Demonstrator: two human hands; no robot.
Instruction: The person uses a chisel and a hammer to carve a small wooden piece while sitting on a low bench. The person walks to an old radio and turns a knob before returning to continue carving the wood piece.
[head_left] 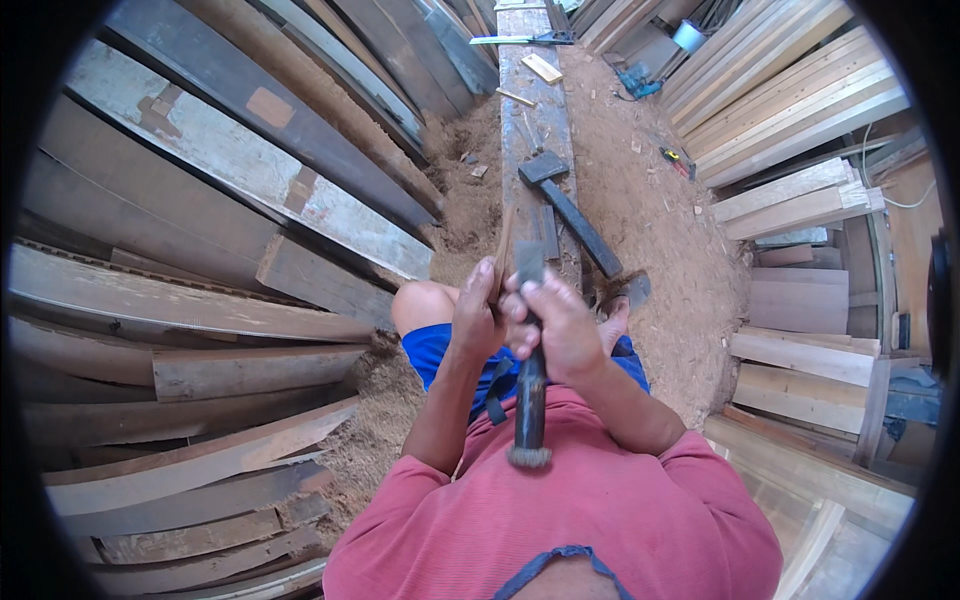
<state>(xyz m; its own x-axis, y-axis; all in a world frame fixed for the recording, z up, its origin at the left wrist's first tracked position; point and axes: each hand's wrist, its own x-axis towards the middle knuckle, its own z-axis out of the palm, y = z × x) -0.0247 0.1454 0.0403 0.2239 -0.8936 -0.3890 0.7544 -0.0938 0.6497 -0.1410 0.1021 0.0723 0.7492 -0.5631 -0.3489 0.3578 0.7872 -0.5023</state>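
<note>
My right hand (562,325) is closed round a chisel (529,405) in front of my lap. Its flat grey blade points away from me, and the dark handle, frayed at the butt, reaches back toward my pink shirt. Beside it my left hand (478,318) is closed on a thin brown wood strip (504,240) that stands out past the fingertips, close to the chisel blade. The fingers of both hands nearly meet, and the motion blurs them slightly. A dark mallet (570,208) lies on the narrow bench (515,135) ahead, near a small dark flat bar (549,232).
Further up the bench lie a pale wood block (541,68), a short stick (515,97) and a handsaw (520,40). Old planks (190,240) crowd the left; stacked lumber (800,90) lines the right. A teal power tool (638,83) rests on the sawdust-covered ground (670,260).
</note>
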